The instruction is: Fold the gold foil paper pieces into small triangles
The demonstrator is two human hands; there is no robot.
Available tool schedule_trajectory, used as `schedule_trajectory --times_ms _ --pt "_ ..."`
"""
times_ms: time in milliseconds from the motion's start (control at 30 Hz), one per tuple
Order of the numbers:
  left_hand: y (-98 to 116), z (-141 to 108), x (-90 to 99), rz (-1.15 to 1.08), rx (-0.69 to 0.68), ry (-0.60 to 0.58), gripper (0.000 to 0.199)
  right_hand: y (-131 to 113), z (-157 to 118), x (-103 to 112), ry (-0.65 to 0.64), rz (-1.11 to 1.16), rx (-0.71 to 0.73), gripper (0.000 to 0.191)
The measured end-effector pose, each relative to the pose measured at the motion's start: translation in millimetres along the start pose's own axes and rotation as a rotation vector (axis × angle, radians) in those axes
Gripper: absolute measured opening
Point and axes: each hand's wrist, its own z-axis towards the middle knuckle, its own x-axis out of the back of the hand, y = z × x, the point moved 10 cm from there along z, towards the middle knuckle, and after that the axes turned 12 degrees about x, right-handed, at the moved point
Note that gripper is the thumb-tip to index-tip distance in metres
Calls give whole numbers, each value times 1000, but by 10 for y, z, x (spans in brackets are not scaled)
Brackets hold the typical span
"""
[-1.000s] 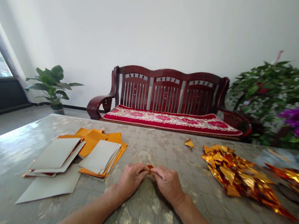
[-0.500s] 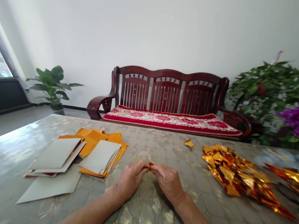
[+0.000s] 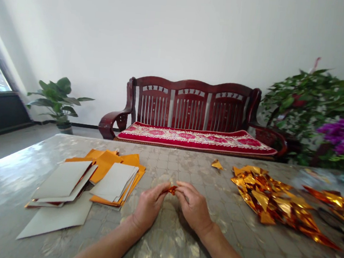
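Both hands have eased slightly apart since the earlier frame, and more of the small gold foil piece (image 3: 171, 190) now shows between them, just below the middle of the frame. The left hand (image 3: 150, 206) and right hand (image 3: 193, 208) are curled closed, their fingertips pinching the piece from either side, above the worktop (image 3: 159, 243). Toward the lower left, sheets of grey card (image 3: 62, 179) lie over and beside loose orange paper (image 3: 103, 164). To the right of the hands spreads a heap of crumpled gold foil (image 3: 271, 198), with a further foil strip (image 3: 331, 200) at the right edge and a small folded gold scrap (image 3: 217, 164) alone near the far edge. Beyond the worktop stands a dark red wooden bench (image 3: 189, 110) carrying a red floral cushion (image 3: 196, 136).
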Motion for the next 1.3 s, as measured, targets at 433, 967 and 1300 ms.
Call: schedule_trajectory --times_ms 433,967,1300 --pt "182 -161 -171 283 -238 -86 46 325 -88 -93 109 193 -384 11" --pt "392 -263 -141 314 -451 33 45 111 -45 -77 15 10 -291 16" --pt "-149 112 43 -169 77 67 26 282 7 26 3 129 -270 20"
